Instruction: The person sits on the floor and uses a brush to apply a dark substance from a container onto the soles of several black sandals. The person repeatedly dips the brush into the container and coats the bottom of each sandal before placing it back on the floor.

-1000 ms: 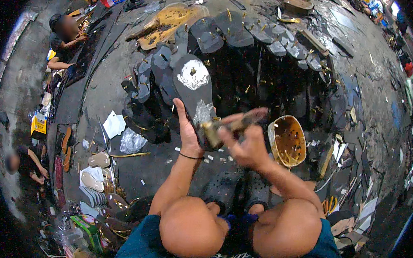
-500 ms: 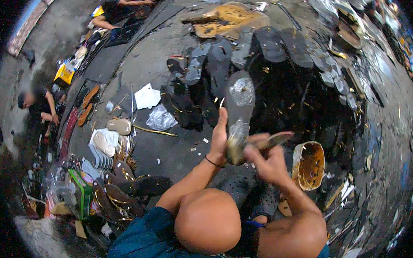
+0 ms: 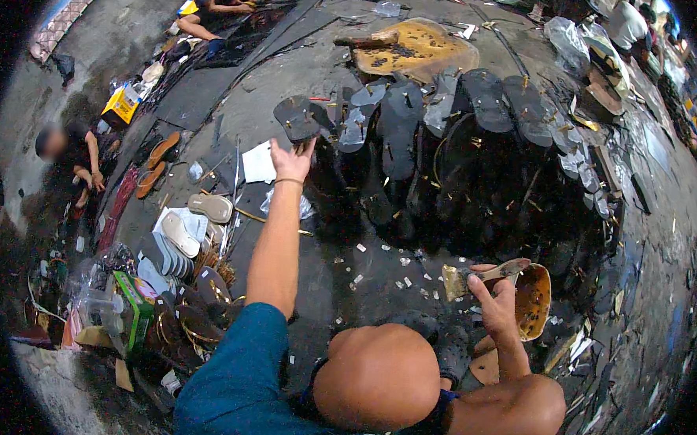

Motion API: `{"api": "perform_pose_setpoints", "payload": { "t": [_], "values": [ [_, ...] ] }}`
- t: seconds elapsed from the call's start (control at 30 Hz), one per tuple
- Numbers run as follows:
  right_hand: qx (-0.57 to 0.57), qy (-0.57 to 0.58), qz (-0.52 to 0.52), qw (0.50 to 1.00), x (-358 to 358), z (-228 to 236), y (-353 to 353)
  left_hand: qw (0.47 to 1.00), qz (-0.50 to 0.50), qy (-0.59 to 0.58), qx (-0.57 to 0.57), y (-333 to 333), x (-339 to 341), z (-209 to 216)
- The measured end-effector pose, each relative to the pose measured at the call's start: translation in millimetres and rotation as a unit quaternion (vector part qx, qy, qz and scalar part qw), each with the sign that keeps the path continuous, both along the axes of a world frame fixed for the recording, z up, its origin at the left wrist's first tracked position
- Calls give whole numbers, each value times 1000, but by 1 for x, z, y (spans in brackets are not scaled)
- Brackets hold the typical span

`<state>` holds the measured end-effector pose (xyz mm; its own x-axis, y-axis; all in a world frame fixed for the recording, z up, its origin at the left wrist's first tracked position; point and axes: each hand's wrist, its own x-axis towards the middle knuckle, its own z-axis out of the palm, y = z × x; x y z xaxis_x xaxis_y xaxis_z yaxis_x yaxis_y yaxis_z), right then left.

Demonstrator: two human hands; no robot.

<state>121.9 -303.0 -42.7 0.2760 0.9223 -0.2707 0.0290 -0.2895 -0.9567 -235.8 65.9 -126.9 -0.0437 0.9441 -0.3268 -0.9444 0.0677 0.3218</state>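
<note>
My left hand (image 3: pixel 291 161) reaches out at the far left end of a row of dark soles, thumb and fingers apart. Its fingertips are at the near edge of a black shoe sole (image 3: pixel 297 117); whether they still touch it I cannot tell. A flat brush (image 3: pixel 457 284) with pale, stained bristles and a wooden handle is gripped in my right hand (image 3: pixel 495 298), low in front of my knees. Just right of that hand stands a tub (image 3: pixel 534 306) with brown, stained insides. More dark soles (image 3: pixel 401 118) stand in a curved row ahead.
Beyond the row lies a yellowish, spotted board (image 3: pixel 420 49). At left are white sheets (image 3: pixel 258 162), pale soles (image 3: pixel 211 207), sandals (image 3: pixel 156 164) and a green box (image 3: pixel 132 312). White scraps (image 3: pixel 359 279) dot the floor. Another person (image 3: pixel 76 160) sits at far left, one more (image 3: pixel 218 6) farther off.
My left hand has moved forward and left from in front of me; the sole it held upright is no longer there. The brush has left that sole and moved right and down, beside the tub.
</note>
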Motion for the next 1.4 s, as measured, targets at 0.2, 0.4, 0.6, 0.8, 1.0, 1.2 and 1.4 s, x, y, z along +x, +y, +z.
{"api": "perform_pose_setpoints", "payload": {
  "t": [0.2, 0.4, 0.6, 0.8, 1.0, 1.2, 1.4],
  "values": [
    [106, -84, -244, 960, 92, -35, -38, 513, -327, 773, 180, -180, -70, -39],
    [-73, -457, -261, 847, 171, -99, -74, 188, -363, 899, 159, -300, -128, 5],
    [-68, -559, -207, 800, 160, -129, -84, 456, -249, 837, 172, -266, 11, 117],
    [-267, -466, -56, 842, 142, -45, -141, 709, -158, 671, 145, -270, 97, 81],
    [-237, -409, -156, 867, 120, -30, -170, 648, -262, 676, 233, -251, 157, 103],
    [-197, -434, -180, 861, 107, -51, -149, 537, -321, 722, 294, -271, 158, -53],
    [-238, -464, -171, 836, 111, -54, -175, 342, -227, 871, 268, -302, 150, -28]
  ]
}}
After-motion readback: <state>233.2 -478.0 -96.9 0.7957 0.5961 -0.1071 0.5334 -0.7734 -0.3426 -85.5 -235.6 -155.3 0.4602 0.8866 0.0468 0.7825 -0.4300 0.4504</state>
